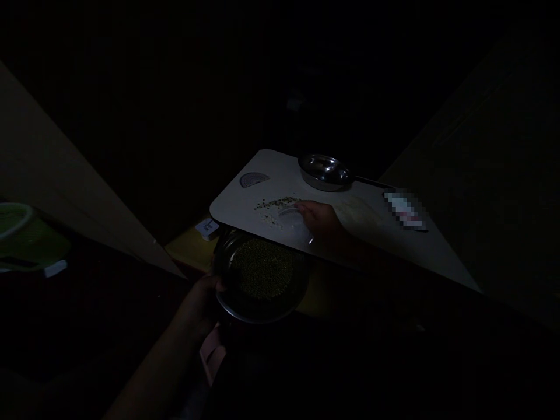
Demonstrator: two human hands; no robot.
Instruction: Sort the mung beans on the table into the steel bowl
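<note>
My left hand (205, 300) grips the rim of a round metal bowl (262, 319) just below the near edge of a small white table (231, 204). Small green beans (262, 268) that look like mung beans cover the bowl's bottom. On the tabletop my right hand (321, 220) is closed on a clear, curved plastic piece (294, 219); its exact kind is hard to make out in the dark. Scattered beans (280, 202) lie right beside that piece, along with pale bits. The fingertips of my right hand are partly in shadow.
A shiny steel bowl (326, 173) stands at the table's far edge. A half-round protractor shape (254, 179) shows at the far left corner. A blurred-out flat object (405, 210) lies at the right. A green container (26, 239) is at far left, and a small white box (207, 227) sits beside the table.
</note>
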